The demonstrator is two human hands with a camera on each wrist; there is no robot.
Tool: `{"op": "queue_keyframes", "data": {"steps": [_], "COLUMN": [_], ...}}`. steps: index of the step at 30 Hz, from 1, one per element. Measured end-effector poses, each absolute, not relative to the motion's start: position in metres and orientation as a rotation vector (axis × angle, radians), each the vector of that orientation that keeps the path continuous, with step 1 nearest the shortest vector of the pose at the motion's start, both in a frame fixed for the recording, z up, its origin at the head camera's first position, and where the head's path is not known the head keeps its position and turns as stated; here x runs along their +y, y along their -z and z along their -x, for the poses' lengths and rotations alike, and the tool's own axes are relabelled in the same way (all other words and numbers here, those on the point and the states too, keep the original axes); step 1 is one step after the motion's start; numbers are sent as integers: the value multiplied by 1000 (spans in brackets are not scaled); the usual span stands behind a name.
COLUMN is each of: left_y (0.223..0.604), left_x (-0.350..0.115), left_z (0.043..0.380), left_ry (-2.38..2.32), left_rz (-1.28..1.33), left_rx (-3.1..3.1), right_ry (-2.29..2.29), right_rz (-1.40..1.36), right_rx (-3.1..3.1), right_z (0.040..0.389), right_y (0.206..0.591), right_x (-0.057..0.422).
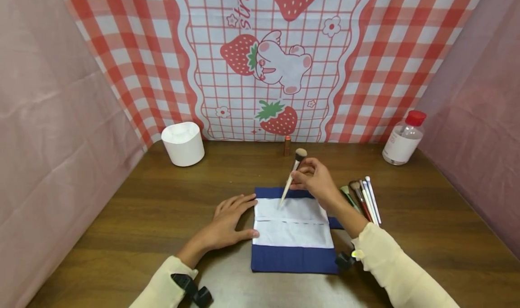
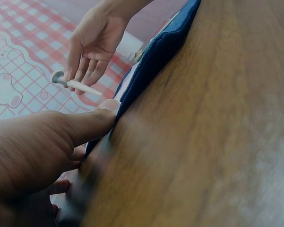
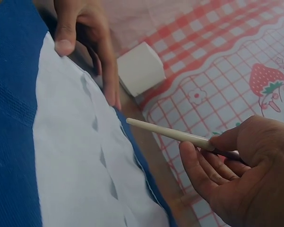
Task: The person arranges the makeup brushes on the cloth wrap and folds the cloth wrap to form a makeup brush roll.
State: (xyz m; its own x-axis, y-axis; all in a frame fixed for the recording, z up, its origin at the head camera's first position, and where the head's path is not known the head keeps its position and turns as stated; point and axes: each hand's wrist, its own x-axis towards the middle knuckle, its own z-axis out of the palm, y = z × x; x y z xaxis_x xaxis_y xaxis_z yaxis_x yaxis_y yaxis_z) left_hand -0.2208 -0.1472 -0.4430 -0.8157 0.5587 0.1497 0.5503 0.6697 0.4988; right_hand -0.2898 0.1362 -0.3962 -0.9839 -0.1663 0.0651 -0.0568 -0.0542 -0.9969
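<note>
My right hand (image 1: 314, 179) pinches a makeup brush (image 1: 293, 175) near its dark ferrule, bristles up and the pale handle slanting down over the cloth. Beneath it a blue brush roll (image 1: 294, 259) lies spread on the table, its white inner panel (image 1: 292, 233) facing up. A row of slot openings crosses that panel, and they show as small gaps in the right wrist view. At the roll's left edge rests my left hand (image 1: 227, 222), fingers extended, with the thumb (image 2: 101, 118) touching the border. The brush handle's tip (image 3: 132, 121) points toward the panel.
Several brushes (image 1: 361, 197) lie in a group right of the roll. At the back right stands a clear bottle with a red cap (image 1: 406, 138). A white container (image 1: 183, 144) is at the back left, and a small brown tube (image 1: 287, 146) stands near the backdrop.
</note>
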Motion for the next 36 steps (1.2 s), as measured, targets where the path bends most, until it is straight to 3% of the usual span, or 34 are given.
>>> {"op": "queue_keyframes", "data": {"steps": [36], "left_y": [443], "left_x": [-146], "left_z": [221], "left_ry": [-842], "left_rz": [-937], "left_rx": [2863], "right_ry": [2065], "right_rz": [292], "right_rx": [2046], "right_z": [278], "right_y": [419], "right_x": [97]}}
